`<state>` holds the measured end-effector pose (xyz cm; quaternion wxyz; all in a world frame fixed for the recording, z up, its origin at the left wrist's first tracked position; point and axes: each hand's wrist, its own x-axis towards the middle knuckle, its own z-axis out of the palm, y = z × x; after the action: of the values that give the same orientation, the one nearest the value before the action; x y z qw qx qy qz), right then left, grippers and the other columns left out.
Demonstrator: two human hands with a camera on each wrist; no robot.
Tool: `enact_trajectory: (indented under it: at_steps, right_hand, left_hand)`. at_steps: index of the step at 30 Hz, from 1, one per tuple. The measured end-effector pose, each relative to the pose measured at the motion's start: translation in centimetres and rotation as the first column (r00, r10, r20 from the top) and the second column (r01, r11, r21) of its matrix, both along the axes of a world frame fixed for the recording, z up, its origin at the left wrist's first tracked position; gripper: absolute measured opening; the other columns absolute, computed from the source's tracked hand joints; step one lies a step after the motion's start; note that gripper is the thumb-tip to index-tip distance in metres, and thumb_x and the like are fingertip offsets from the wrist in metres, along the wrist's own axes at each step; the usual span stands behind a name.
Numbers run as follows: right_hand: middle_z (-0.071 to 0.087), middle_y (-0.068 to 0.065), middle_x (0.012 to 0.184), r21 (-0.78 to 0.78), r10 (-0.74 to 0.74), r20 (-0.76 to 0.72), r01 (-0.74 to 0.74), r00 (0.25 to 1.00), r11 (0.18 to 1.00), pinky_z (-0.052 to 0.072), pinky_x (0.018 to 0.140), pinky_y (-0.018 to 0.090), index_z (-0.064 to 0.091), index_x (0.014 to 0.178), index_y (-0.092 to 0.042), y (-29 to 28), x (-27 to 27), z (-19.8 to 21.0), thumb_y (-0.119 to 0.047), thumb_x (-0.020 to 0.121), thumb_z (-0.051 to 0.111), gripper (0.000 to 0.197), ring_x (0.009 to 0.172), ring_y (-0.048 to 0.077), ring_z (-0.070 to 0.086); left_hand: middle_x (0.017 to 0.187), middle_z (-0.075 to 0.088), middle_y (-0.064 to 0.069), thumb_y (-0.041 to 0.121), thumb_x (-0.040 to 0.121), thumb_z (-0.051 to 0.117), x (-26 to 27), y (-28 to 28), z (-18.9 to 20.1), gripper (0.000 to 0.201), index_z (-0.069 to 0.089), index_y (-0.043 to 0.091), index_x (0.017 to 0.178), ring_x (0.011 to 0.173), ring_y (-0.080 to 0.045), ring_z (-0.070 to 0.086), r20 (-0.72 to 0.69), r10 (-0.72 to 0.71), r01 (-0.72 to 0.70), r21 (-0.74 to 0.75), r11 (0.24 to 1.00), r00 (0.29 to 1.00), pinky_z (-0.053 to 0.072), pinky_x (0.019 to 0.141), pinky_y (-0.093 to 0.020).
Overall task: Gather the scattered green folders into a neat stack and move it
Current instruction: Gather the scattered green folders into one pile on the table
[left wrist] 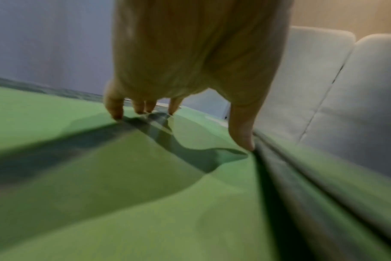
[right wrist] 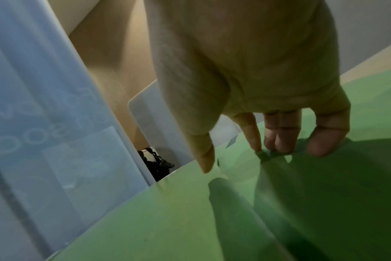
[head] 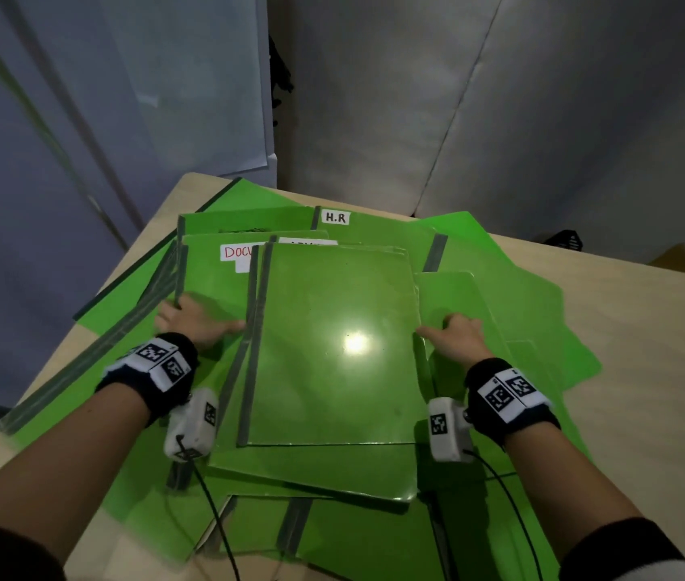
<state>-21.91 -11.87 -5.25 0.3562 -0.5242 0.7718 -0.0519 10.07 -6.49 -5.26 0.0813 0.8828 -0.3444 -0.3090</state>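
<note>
Several green folders lie fanned over a wooden table [head: 646,371]. The topmost folder [head: 332,341], glossy with a grey spine on its left, sits in the middle. My left hand [head: 198,316] rests with spread fingers on the "DOCU" labelled folder [head: 215,283], its thumb against the top folder's spine [left wrist: 301,185]. My right hand [head: 449,333] is at the top folder's right edge, thumb on that edge, fingertips [right wrist: 279,148] touching the folder below [right wrist: 324,194]. Neither hand grips anything. An "H.R" labelled folder [head: 374,232] lies behind.
More green folders reach the table's near edge [head: 353,538] and right side [head: 542,320]. Cables [head: 215,517] from the wrist cameras trail over them. A grey sofa [head: 500,119] stands behind the table, a blue-grey panel [head: 80,119] to the left.
</note>
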Motion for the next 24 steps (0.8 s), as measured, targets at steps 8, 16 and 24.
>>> enact_trajectory:
  at_steps: [8,16,24]
  right_hand:
    - [0.019,0.02,0.147,-0.011,0.037,-0.067,-0.038,0.997,0.999,0.032,0.109,0.044,0.019,0.145,0.0,3.0,4.0,-0.9,-0.04,0.089,0.056,0.078,0.135,0.036,0.025]
    - [0.024,0.017,0.145,-0.028,-0.113,0.078,0.116,0.99,0.993,0.044,0.101,0.052,0.028,0.143,-0.014,3.0,4.5,-1.4,-0.035,0.077,0.072,0.082,0.128,0.038,0.038]
    - [0.042,0.013,0.139,-0.109,-0.023,0.179,0.043,0.984,0.993,0.048,0.095,0.037,0.034,0.142,-0.011,4.8,5.8,-2.1,-0.025,0.089,0.06,0.061,0.11,0.026,0.055]
  left_hand:
    - [0.129,0.05,-0.03,0.006,0.084,0.064,1.8,0.9,0.3,0.054,0.039,-0.005,0.13,0.115,-0.044,0.054,-0.202,0.079,-0.121,-0.204,0.971,0.976,0.048,0.095,-0.049]
    - [0.154,0.027,-0.021,-0.003,0.093,0.045,0.9,2.7,1.1,0.065,0.016,0.008,0.151,0.139,-0.035,0.032,-0.396,-0.208,0.071,-0.333,0.94,0.894,0.029,0.114,-0.047]
    - [0.133,0.045,-0.014,0.027,0.084,0.066,0.6,4.3,0.5,0.074,0.027,0.002,0.142,0.118,-0.031,0.048,-0.549,-0.167,-0.002,-0.293,0.956,0.819,0.04,0.105,-0.044]
